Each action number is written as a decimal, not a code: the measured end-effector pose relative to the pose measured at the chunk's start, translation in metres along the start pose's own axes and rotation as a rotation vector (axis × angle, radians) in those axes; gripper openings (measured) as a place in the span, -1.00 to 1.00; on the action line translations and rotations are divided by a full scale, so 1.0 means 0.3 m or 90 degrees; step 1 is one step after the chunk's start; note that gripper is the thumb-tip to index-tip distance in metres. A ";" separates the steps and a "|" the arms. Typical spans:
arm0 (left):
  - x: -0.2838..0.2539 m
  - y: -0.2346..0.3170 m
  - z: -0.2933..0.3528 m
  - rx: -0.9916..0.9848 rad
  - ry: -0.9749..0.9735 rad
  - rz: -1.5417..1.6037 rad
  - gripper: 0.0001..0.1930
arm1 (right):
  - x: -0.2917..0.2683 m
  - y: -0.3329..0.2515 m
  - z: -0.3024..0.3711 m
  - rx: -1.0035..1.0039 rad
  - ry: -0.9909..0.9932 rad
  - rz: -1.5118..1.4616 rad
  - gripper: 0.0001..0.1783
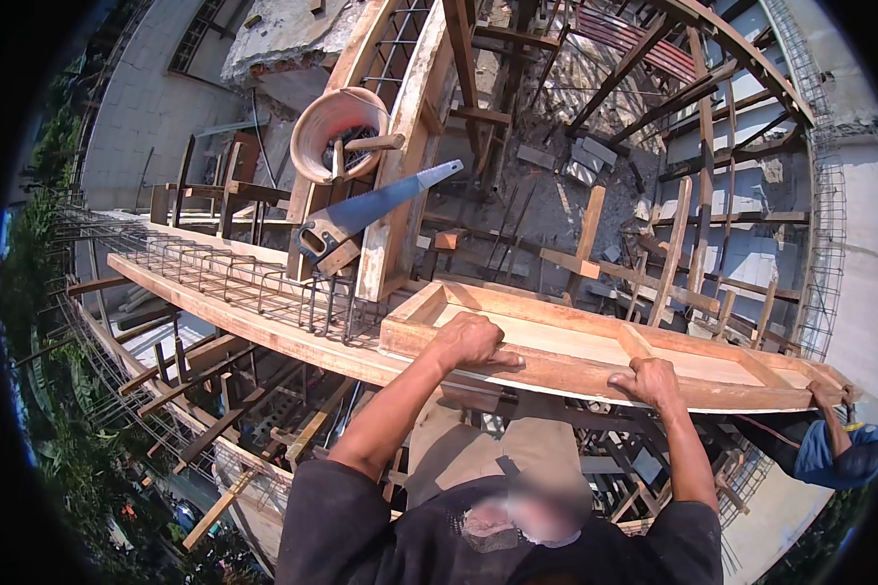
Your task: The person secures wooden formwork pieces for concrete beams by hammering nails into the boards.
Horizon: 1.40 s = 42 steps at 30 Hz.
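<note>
A long wooden formwork panel (566, 346), a flat board framed by battens with short cross pieces, lies across in front of me. My left hand (470, 341) grips its near edge close to the left end, thumb along the outer face. Further right, my right hand (651, 381) is closed over the same edge beside a cross batten (636, 340). Left of the panel, a handsaw (376, 210) with a blue-grey blade rests on the timber form. Behind the saw stands a clay-coloured bucket (307, 146) with wooden handles or sticks poking out.
At the far right, another person (842, 453) has a hand (826, 393) at the panel's end. A rebar cage (249, 268) runs leftward beside a long plank (224, 307). Upright posts (673, 249) rise beyond the panel. Open gaps with timber props (234, 419) lie below.
</note>
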State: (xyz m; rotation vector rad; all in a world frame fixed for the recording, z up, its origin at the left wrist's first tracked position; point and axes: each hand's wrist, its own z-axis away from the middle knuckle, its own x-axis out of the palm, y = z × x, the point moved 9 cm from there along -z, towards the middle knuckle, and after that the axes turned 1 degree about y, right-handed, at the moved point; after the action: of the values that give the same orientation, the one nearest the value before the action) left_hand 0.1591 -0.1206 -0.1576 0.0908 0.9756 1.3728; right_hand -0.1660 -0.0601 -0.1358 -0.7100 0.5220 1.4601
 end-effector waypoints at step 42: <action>0.289 -0.685 -0.314 -0.110 0.296 0.035 -0.38 | 0.503 -0.200 -0.713 -0.066 -0.068 -0.041 -0.27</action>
State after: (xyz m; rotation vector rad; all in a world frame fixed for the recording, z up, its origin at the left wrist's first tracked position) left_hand 0.2495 -0.1450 -0.3808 -0.3482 1.2368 1.5579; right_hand -0.0753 -0.1041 -0.3848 -0.7198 0.3403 1.4634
